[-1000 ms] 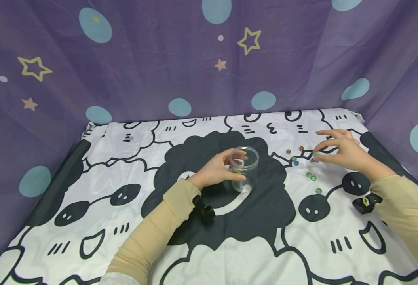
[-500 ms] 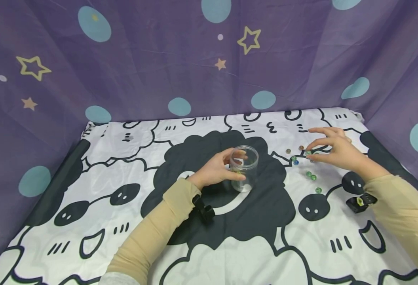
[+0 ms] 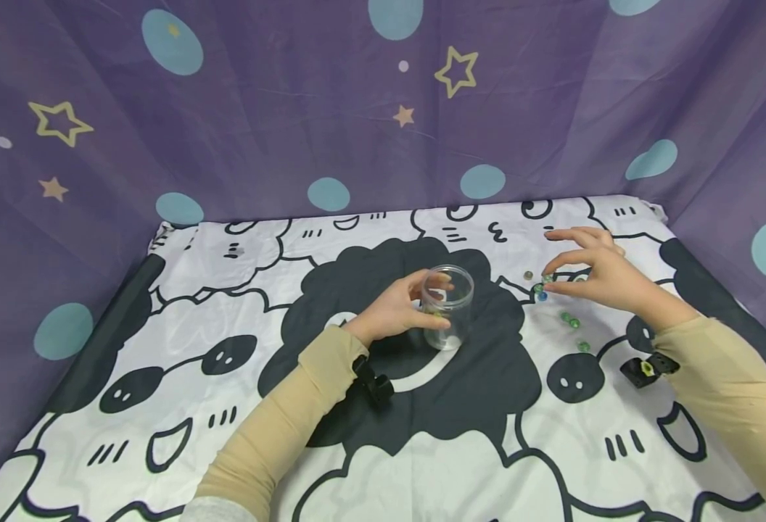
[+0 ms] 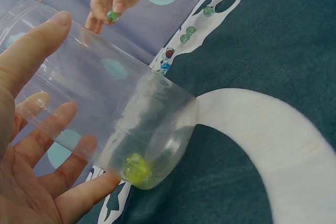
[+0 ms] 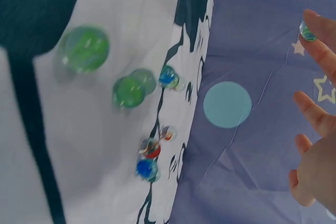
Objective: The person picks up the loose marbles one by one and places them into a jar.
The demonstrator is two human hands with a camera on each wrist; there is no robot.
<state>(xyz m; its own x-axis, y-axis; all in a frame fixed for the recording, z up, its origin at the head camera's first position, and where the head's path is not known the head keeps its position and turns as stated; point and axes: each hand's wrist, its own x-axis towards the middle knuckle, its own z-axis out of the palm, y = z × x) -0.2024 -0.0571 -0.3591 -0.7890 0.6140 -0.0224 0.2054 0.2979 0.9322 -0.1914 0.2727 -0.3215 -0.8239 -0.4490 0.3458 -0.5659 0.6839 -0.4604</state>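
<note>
Your right hand (image 3: 595, 272) pinches a green-tinted glass marble (image 3: 548, 278) between thumb and index finger, the other fingers extended away from it. Both wrist views show that marble held off the cloth. Just below and beside it in the head view sit a green marble (image 3: 538, 288) and a blue marble (image 3: 542, 296), with a brownish marble (image 3: 529, 275) a little farther to the left. Nearer you lie a pair of green marbles (image 3: 570, 320) and then a single green marble (image 3: 584, 347). Your right wrist view also shows a red marble (image 5: 151, 148) among the cluster.

Your left hand (image 3: 399, 312) grips the clear jar (image 3: 458, 326), thumb on the near side and fingers around the far side. The jar is upright, its round rim (image 3: 450, 271) facing up and uncovered, over the dark patch (image 3: 383, 268) of the cloth; a yellow-green marble (image 4: 137, 169) shows at its bottom.

Between rim and pinching fingertips you have a gap of cloth to cross. The patterned cloth (image 3: 396, 486) reaches its far edge behind both hands, against the purple curtain (image 3: 259, 130); your right forearm (image 3: 729, 384) comes in near the right edge, and more cloth spreads toward you.
</note>
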